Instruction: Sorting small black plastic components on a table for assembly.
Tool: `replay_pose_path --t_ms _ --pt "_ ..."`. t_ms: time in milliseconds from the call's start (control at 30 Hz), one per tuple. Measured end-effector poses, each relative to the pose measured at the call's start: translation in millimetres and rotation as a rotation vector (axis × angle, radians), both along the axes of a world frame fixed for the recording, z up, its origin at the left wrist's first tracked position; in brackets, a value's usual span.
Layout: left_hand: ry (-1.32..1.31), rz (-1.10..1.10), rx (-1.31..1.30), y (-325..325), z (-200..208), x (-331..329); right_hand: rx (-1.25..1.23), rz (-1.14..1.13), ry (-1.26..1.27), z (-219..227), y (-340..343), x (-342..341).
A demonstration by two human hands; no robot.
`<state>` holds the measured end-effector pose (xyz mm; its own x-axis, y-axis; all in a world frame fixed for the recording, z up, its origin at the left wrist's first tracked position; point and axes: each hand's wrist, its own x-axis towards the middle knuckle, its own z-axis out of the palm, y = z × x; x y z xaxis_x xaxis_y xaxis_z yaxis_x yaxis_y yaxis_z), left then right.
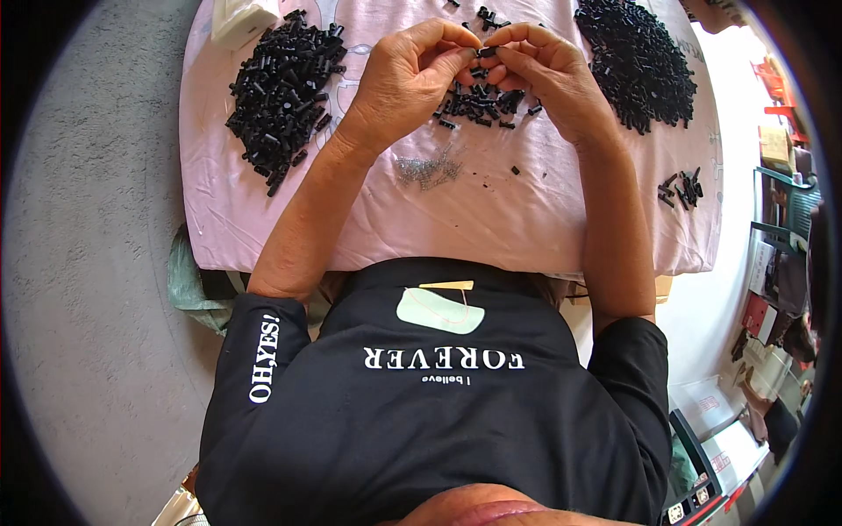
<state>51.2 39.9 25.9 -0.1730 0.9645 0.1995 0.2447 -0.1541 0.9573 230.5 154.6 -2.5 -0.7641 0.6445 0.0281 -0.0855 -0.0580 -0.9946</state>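
Observation:
Over the far middle of the table, my left hand (410, 77) and my right hand (554, 81) meet fingertip to fingertip. Between their pinched thumbs and fingers is a small black cylindrical part (488, 53), mostly covered by the fingertips. Below and behind the hands lies a loose scatter of similar black parts (481, 105). Nearer to me, a small heap of thin silvery metal pieces (430, 169) rests on the cloth; they look like pins or fine springs, too small to tell.
A big pile of black tubular pieces (282, 92) lies at left, beside a white container (243, 21). Another pile of smaller black pieces (636, 66) is at far right, with a few black pieces (682, 189) nearer. Pink cloth (517, 228) covers the rounded table.

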Motion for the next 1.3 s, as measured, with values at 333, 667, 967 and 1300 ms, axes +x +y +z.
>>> replay_pose_path --t_ms 333,667,967,1300 --pt "0.062 -0.059 -0.068 -4.4 -0.5 3.1 0.106 -0.017 -0.035 -2.5 -2.7 -3.9" --pt "0.011 0.049 -0.008 -1.0 -4.9 -5.4 0.084 -0.011 -0.014 -9.3 -3.9 -8.7" --pt "-0.087 0.022 0.018 3.4 -13.8 -10.5 0.064 0.057 0.011 -5.6 -4.6 -7.1" --pt "-0.082 -0.046 0.028 -4.6 -7.9 -8.9 0.022 0.065 0.018 -8.9 -3.4 -5.7"
